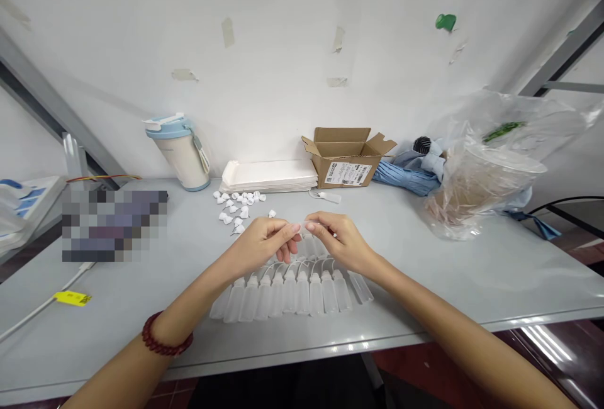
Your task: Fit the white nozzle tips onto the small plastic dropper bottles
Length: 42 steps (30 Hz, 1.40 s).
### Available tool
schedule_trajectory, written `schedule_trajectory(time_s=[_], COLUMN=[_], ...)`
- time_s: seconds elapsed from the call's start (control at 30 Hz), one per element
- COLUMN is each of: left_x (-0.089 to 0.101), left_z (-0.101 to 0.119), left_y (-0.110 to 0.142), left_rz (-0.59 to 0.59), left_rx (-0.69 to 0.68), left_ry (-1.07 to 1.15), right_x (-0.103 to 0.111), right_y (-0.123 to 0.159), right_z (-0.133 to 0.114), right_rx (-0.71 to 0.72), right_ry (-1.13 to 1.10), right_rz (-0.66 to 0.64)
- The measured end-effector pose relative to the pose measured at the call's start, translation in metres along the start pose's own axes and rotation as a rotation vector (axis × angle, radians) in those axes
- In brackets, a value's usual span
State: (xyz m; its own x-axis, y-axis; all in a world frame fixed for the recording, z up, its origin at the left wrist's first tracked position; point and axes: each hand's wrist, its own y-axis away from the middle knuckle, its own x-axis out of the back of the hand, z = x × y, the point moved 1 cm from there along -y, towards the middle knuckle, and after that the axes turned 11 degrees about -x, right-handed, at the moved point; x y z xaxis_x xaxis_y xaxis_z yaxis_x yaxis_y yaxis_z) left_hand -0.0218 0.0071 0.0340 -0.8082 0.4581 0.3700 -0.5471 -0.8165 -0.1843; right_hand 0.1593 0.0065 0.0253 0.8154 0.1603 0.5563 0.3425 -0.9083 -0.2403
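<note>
Several slim translucent bottles (pixel 289 296) with thin tubes lie in a row below the grip, head view. Left hand (pixel 271 242) and right hand (pixel 340 240): narrow pinches on a small translucent piece (pixel 302 227), its detail unclear. White caps (pixel 244 198) lie beyond, leftward.

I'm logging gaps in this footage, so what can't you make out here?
All in the head view:
Whatever is between the left hand and right hand: fingers cover it, too small.
Bottom of the cardboard box: hidden by its front wall.
Box label text: too small.
Dark item at left: pixelated.
White device: cut off by the left edge.
</note>
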Motion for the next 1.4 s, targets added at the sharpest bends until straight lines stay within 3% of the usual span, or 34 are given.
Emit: schedule_trajectory(time_s=[0.27,0.5,0.6,0.7,0.8,0.9,0.97,1.17,1.4], left_x=[-0.001,-0.005,-0.006,0.002,0.020,0.038,0.044,0.040,0.037], left_z=[0.009,0.005,0.004,0.002,-0.006,-0.019,-0.029,-0.051,-0.060], left_y=[0.003,0.005,0.004,0.002,0.000,-0.004,-0.007,-0.020,-0.025], left_rz=[0.048,0.033,0.030,0.043,0.103,0.276,0.320,0.169,0.041], left_rx=[-0.117,-0.389,-0.382,-0.295,-0.193,-0.113,-0.094,-0.155,-0.222], left_ry=[-0.146,-0.486,-0.538,-0.505,-0.453,-0.517,-0.588,-0.789,-0.829], right_x=[0.003,-0.001,-0.002,0.002,0.010,0.023,0.030,0.037,0.036], right_y=[-0.001,-0.006,-0.008,-0.010,-0.017,-0.025,-0.029,-0.035,-0.039], right_z=[0.001,0.012,0.011,0.010,0.018,0.032,0.042,0.059,0.079], right_rx=[-0.102,-0.313,-0.374,-0.371,-0.323,-0.299,-0.293,-0.308,-0.340], right_ry=[-0.207,-0.411,-0.502,-0.521,-0.407,-0.158,0.027,0.348,0.433], right_rz=[-0.122,-0.232,-0.270,-0.228,-0.082,0.138,0.213,0.227,0.232])
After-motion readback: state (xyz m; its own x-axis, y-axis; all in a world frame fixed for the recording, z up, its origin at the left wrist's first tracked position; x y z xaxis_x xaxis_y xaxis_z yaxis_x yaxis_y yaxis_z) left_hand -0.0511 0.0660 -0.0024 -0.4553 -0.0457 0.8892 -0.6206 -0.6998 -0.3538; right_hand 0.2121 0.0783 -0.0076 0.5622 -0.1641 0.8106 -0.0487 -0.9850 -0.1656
